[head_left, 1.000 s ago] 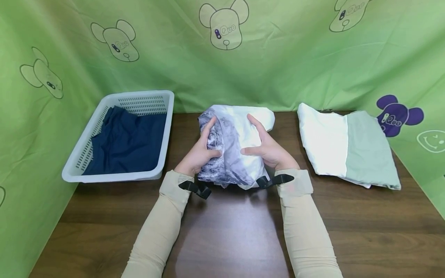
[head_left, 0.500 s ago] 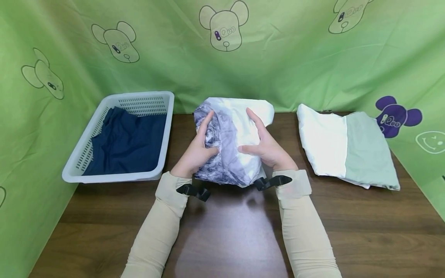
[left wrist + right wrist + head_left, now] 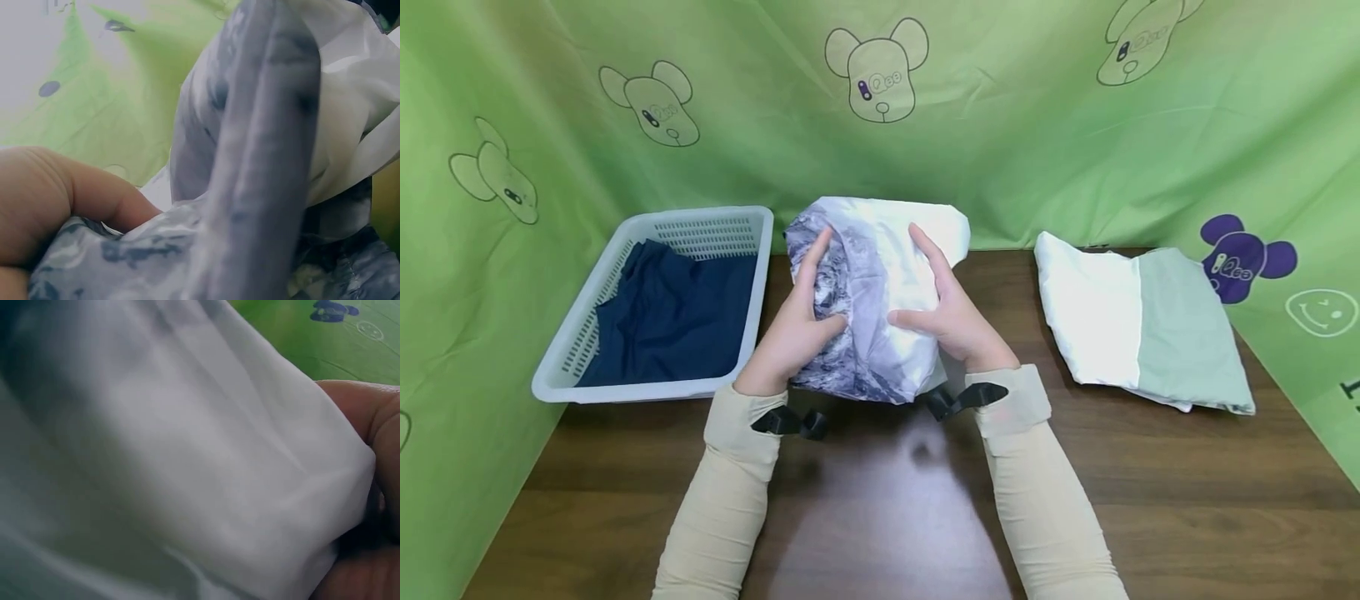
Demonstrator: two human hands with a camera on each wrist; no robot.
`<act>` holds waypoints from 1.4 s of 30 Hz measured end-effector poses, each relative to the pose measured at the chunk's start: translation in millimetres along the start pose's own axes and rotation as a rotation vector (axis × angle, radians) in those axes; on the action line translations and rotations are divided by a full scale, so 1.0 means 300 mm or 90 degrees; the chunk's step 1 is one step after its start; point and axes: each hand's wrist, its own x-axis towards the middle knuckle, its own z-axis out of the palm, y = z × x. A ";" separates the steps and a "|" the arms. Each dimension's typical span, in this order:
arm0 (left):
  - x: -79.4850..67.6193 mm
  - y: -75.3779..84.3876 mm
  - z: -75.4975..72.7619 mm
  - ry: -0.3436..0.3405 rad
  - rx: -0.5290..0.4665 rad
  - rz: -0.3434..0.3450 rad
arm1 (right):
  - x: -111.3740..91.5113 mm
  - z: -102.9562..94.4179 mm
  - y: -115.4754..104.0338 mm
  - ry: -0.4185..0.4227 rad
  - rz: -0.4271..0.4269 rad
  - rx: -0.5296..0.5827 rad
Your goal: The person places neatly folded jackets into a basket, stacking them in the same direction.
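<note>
Between both hands is a folded cloth (image 3: pixel 880 267) with a mottled grey print on its left part and plain white on its right. My left hand (image 3: pixel 793 333) grips its left side, thumb and a finger lying over the top face. On the opposite side, my right hand (image 3: pixel 962 325) holds the white part the same way. In the left wrist view, folds of the grey cloth (image 3: pixel 262 156) stand up beside the hand. The right wrist view is mostly filled by white cloth (image 3: pixel 206 456), its edge within the hand's hold. Fingers beneath the bundle are hidden.
To the left on the wooden table (image 3: pixel 880 517) stands a pale plastic basket (image 3: pixel 640 390) with a navy cloth (image 3: pixel 681 321) inside. At the right lies a folded white and sage green cloth (image 3: pixel 1187 325). Green printed fabric (image 3: pixel 1000 142) hangs behind and along the sides.
Both hands have lifted the grey and white cloth upward and carried it left, closer to the basket. The basket and the other folded cloth stay put, while the head view tilts slightly.
</note>
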 end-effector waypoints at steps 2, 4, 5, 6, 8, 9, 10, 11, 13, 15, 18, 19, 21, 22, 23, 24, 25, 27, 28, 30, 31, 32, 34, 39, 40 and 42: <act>-0.006 0.014 -0.026 0.006 0.013 0.011 | 0.016 0.021 -0.011 -0.004 -0.009 0.006; -0.010 0.030 -0.054 0.012 0.028 0.023 | 0.035 0.041 -0.025 -0.008 -0.015 0.013; -0.013 0.039 -0.068 0.015 0.039 0.027 | 0.045 0.052 -0.031 -0.010 -0.016 0.017; -0.017 0.048 -0.082 0.017 0.050 0.031 | 0.054 0.062 -0.038 -0.013 -0.017 0.022; -0.024 0.069 -0.111 0.022 0.068 0.036 | 0.074 0.083 -0.053 -0.019 -0.023 0.025; -0.028 0.080 -0.126 0.024 0.077 0.037 | 0.084 0.094 -0.060 -0.022 -0.026 0.027; -0.033 0.091 -0.142 0.027 0.083 0.033 | 0.094 0.105 -0.067 -0.027 -0.030 0.030; -0.037 0.102 -0.157 0.030 0.086 0.032 | 0.104 0.117 -0.074 -0.031 -0.032 0.036; -0.045 0.124 -0.188 0.034 0.090 0.030 | 0.123 0.141 -0.087 -0.041 -0.040 0.049; -0.051 0.142 -0.218 0.038 0.097 0.027 | 0.144 0.165 -0.097 -0.052 -0.047 0.063; -0.060 0.165 -0.265 0.047 0.106 0.021 | 0.176 0.205 -0.107 -0.063 -0.063 0.078; -0.063 0.170 -0.282 0.052 0.109 0.018 | 0.186 0.221 -0.109 -0.065 -0.067 0.080; -0.069 0.176 -0.317 0.062 0.112 0.013 | 0.207 0.254 -0.114 -0.066 -0.074 0.085; -0.073 0.179 -0.334 0.068 0.112 0.009 | 0.218 0.270 -0.116 -0.067 -0.076 0.088; -0.076 0.181 -0.351 0.072 0.113 0.007 | 0.228 0.287 -0.117 -0.067 -0.079 0.090; -0.080 0.182 -0.368 0.078 0.112 0.005 | 0.238 0.303 -0.118 -0.067 -0.080 0.090; -0.082 0.183 -0.384 0.084 0.107 0.006 | 0.249 0.320 -0.117 -0.066 -0.083 0.092; -0.086 0.184 -0.411 0.096 0.097 0.013 | 0.270 0.351 -0.115 -0.067 -0.088 0.096; -0.090 0.184 -0.427 0.104 0.099 0.016 | 0.282 0.368 -0.111 -0.067 -0.089 0.097; -0.096 0.181 -0.457 0.118 0.100 0.020 | 0.302 0.402 -0.104 -0.068 -0.091 0.098; -0.100 0.180 -0.471 0.125 0.104 0.022 | 0.311 0.418 -0.102 -0.069 -0.090 0.098; -0.105 0.180 -0.486 0.130 0.110 0.020 | 0.319 0.433 -0.100 -0.071 -0.089 0.097; -0.117 0.180 -0.515 0.139 0.112 0.011 | 0.332 0.462 -0.100 -0.077 -0.087 0.096; -0.139 0.179 -0.583 0.159 0.047 0.016 | 0.361 0.524 -0.110 -0.093 -0.080 0.099; -0.142 0.177 -0.596 0.164 0.034 0.023 | 0.367 0.535 -0.110 -0.096 -0.076 0.098; -0.149 0.174 -0.618 0.177 0.020 0.030 | 0.379 0.556 -0.109 -0.104 -0.072 0.097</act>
